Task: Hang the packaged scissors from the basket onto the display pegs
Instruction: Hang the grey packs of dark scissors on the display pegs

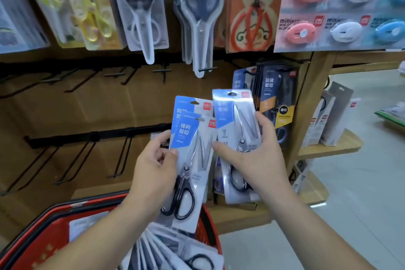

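The left hand (156, 164) gripped two stacked scissor packs (192, 160); the right hand (247, 153) pinched one pack (235, 120) apart, seemingly to hang on empty pegs (122, 74) above.

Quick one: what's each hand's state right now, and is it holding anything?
Left hand: closed, gripping the stacked scissors packs.
Right hand: closed, gripping a single scissors pack.

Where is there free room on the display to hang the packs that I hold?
Free: the bare middle pegs left of the dark packs, and the bare lower pegs above the red basket. Crowded: the top row.
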`<state>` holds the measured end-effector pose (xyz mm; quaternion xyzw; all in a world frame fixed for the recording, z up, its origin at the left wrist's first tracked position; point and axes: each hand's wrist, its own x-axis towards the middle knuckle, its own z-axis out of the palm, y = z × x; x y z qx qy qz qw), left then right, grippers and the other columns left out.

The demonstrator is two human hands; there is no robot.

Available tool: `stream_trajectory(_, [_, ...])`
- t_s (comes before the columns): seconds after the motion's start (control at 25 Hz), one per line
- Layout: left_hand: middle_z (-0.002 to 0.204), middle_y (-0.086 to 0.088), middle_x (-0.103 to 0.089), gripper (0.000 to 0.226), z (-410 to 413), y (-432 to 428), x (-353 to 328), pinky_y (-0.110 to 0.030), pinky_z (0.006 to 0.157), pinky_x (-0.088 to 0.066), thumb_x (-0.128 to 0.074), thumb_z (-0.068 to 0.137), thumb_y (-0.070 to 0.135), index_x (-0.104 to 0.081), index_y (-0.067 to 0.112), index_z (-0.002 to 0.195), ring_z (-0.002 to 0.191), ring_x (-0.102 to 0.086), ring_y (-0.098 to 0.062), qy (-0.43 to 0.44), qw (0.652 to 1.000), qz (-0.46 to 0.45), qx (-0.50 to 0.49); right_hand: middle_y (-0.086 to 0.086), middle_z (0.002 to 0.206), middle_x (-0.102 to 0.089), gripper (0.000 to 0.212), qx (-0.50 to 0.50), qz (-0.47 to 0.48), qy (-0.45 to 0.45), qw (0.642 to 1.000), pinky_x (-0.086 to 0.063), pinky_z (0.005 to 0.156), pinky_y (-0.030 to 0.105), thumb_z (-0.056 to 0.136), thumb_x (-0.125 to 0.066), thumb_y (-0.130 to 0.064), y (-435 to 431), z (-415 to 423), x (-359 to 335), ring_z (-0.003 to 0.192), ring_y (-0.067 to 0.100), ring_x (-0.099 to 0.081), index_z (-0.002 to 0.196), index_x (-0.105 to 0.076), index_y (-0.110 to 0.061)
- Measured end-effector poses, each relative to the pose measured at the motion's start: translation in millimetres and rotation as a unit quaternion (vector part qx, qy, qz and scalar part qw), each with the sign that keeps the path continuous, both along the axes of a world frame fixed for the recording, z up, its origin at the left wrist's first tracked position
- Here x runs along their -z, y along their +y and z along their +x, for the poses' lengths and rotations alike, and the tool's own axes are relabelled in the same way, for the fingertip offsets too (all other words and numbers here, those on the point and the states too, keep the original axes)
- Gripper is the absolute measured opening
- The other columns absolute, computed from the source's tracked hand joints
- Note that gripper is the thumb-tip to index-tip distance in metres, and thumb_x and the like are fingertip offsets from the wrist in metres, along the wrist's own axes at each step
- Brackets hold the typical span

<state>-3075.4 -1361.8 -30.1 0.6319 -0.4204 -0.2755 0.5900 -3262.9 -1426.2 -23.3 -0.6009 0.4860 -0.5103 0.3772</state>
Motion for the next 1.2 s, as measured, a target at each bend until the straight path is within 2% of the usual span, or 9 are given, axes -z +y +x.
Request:
stream_trajectory(0.2, [0.094,0.001,-0.078,0.04,-4.1,-41.4,-12.8,-0.048,0.082,-0.061,-0.056,0.108,0.021,-0.057,0.043,0.141,0.089,-0.076,-0.027,-0.011,1.0,-0.02,-0.002,-0.021,0.159,-0.037,0.111,0.097,-0.051,0.002,0.994,-0.042,0.1,0.03,0.071,-0.09,-0.058,-48.7,-11.3,-2.5,0.127,-0.006,-0.04,0.159,-0.024,-0.047])
stream_trajectory(0.4, [0.094,-0.006,-0.076,0.045,-20.6,-65.5,-2.6,-0.017,0.061,-0.05,-0.057,0.107,0.02,-0.055,0.045,0.145,0.07,-0.065,-0.016,-0.025,0.999,-0.028,0.032,-0.014,0.149,-0.041,0.11,0.147,-0.068,0.087,0.983,-0.045,0.089,0.034,0.074,-0.084,-0.064,-85.3,-17.9,9.7,0.109,0.001,-0.044,0.162,-0.021,-0.045])
stream_trajectory(0.52, [0.097,-0.005,-0.076,0.046,-21.5,-69.6,0.7,-0.02,0.061,-0.052,-0.057,0.107,0.021,-0.053,0.048,0.145,0.077,-0.068,-0.029,-0.039,0.998,-0.024,0.045,-0.013,0.143,-0.043,0.109,0.138,-0.074,0.115,0.981,-0.046,0.087,0.035,0.074,-0.084,-0.066,-101.7,-23.8,12.0,0.107,0.0,-0.042,0.162,-0.022,-0.046])
stream_trajectory(0.68, [0.097,-0.003,-0.076,0.045,-18.9,-71.8,0.1,-0.02,0.06,-0.053,-0.057,0.108,0.022,-0.053,0.052,0.141,0.082,-0.069,-0.032,-0.043,0.998,-0.015,0.042,-0.019,0.127,-0.039,0.099,0.098,-0.069,0.12,0.986,-0.045,0.09,0.033,0.082,-0.083,-0.055,-114.1,-29.0,15.0,0.109,-0.002,-0.041,0.161,-0.026,-0.044])
stream_trajectory(0.76, [0.095,-0.004,-0.076,0.046,-15.4,-70.6,1.8,-0.02,0.059,-0.052,-0.057,0.107,0.022,-0.053,0.049,0.144,0.074,-0.066,-0.028,-0.044,0.998,-0.015,0.029,-0.018,0.134,-0.049,0.083,0.052,-0.066,0.062,0.995,-0.051,0.102,0.037,0.091,-0.079,-0.041,-123.8,-32.9,15.1,0.117,0.001,-0.051,0.16,-0.034,-0.04])
stream_trajectory(0.84, [0.096,-0.005,-0.075,0.045,-13.2,-70.4,4.4,-0.03,0.065,-0.056,-0.058,0.107,0.023,-0.053,0.05,0.143,0.078,-0.069,-0.03,-0.047,0.999,-0.015,0.018,-0.009,0.142,-0.06,0.074,0.023,-0.044,0.013,0.999,-0.053,0.109,0.045,0.094,-0.077,-0.033,-134.7,-41.6,14.6,0.127,0.01,-0.06,0.157,-0.041,-0.041])
stream_trajectory(0.96, [0.098,-0.009,-0.076,0.045,-16.2,-68.7,5.7,-0.043,0.075,-0.06,-0.057,0.107,0.022,-0.055,0.06,0.129,0.094,-0.068,-0.041,-0.047,0.999,-0.007,0.014,-0.005,0.141,-0.065,0.076,0.047,-0.047,0.049,0.997,-0.054,0.107,0.046,0.091,-0.079,-0.031,-147.2,-48.0,11.9,0.127,0.016,-0.062,0.156,-0.043,-0.042])
stream_trajectory(1.08, [0.097,-0.009,-0.077,0.046,-21.6,-66.9,3.5,-0.039,0.076,-0.055,-0.057,0.107,0.021,-0.056,0.065,0.121,0.095,-0.066,-0.045,-0.044,0.999,-0.007,0.02,-0.006,0.15,-0.058,0.079,0.058,-0.058,0.043,0.996,-0.053,0.109,0.044,0.092,-0.08,-0.032,-155.1,-32.5,6.9,0.134,0.017,-0.057,0.16,-0.04,-0.035])
stream_trajectory(1.2, [0.098,-0.009,-0.077,0.042,-20.8,-65.7,-2.2,-0.04,0.08,-0.058,-0.058,0.107,0.022,-0.057,0.061,0.122,0.097,-0.068,-0.04,-0.042,0.999,-0.017,0.012,0.006,0.149,-0.054,0.079,0.078,-0.041,0.106,0.99,-0.052,0.103,0.042,0.095,-0.075,-0.039,-157.9,-13.6,7.0,0.134,0.027,-0.055,0.162,-0.034,-0.036])
